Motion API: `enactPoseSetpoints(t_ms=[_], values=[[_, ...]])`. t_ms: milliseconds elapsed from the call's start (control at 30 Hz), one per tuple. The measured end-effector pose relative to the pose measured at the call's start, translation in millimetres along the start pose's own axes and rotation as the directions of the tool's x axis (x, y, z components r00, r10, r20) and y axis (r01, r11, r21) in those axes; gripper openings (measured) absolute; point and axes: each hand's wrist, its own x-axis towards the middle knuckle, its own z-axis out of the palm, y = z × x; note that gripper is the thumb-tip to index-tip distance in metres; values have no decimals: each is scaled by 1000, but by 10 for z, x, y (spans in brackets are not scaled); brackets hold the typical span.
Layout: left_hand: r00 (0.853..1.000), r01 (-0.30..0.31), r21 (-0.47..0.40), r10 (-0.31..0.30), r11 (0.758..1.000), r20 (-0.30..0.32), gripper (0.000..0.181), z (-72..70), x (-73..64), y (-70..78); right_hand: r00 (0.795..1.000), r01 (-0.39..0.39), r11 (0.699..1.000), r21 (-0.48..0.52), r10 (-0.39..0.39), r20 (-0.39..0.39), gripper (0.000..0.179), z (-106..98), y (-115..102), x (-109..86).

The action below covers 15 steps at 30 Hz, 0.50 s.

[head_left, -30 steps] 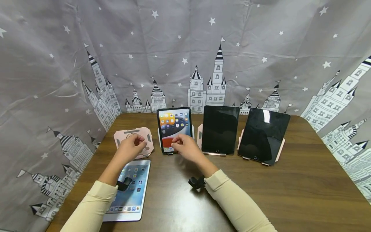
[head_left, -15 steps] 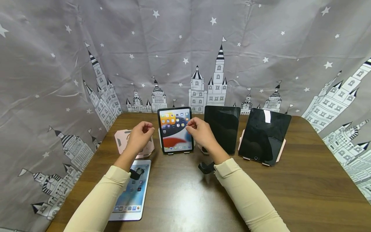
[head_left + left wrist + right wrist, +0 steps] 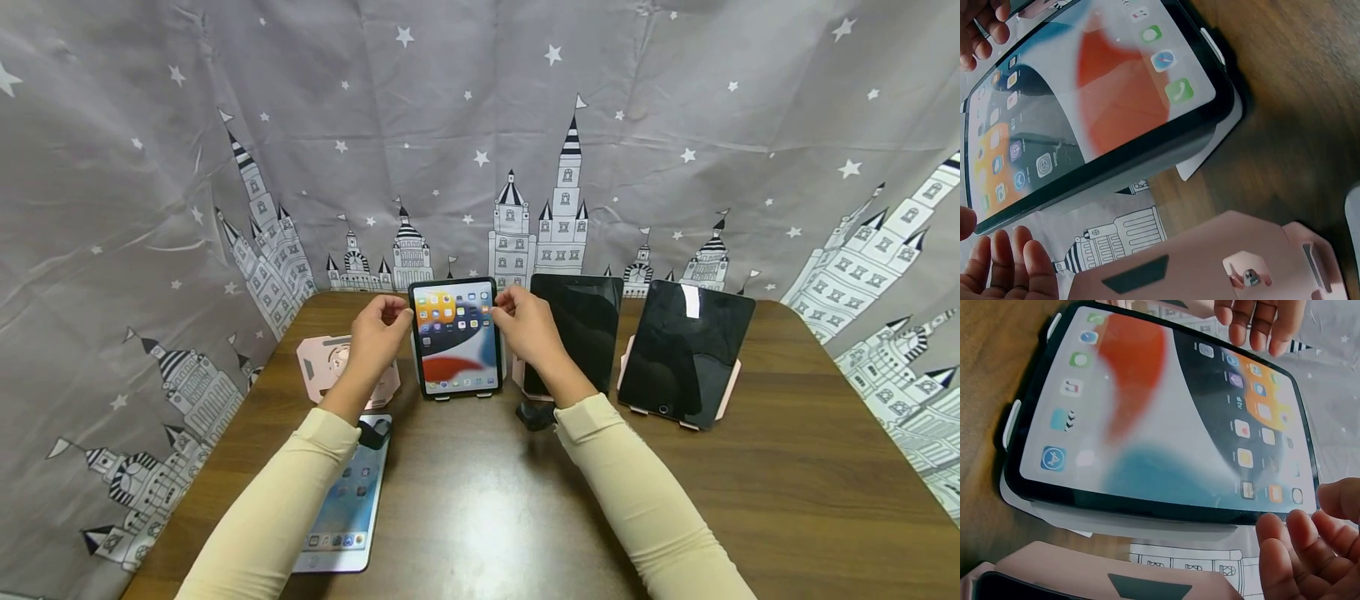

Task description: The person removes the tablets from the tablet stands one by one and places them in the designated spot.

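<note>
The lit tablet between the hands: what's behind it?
Behind the lit tablet a white stand props it up; its clips hook the bottom edge. Most of the stand is hidden by the tablet. The left hand and right hand flank its top corners.

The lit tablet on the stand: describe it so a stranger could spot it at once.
On the wooden table, before the castle-print curtain, three tablets stand propped in a row. The lit tablet is the leftmost, between the left hand and the right hand. Its screen alone glows with app icons; the two dark tablets to its right are black.
</note>
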Motion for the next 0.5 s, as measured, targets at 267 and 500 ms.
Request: enactPoseSetpoints(t_ms=[267, 500], values=[[999, 46, -11, -46, 999, -6, 25, 66, 44, -7, 999, -13, 1000, 6, 13, -51, 13, -4, 15, 69], [998, 65, -21, -65, 998, -10, 27, 95, 105, 9, 997, -8, 1000, -24, 6, -78, 12, 9, 31, 109]])
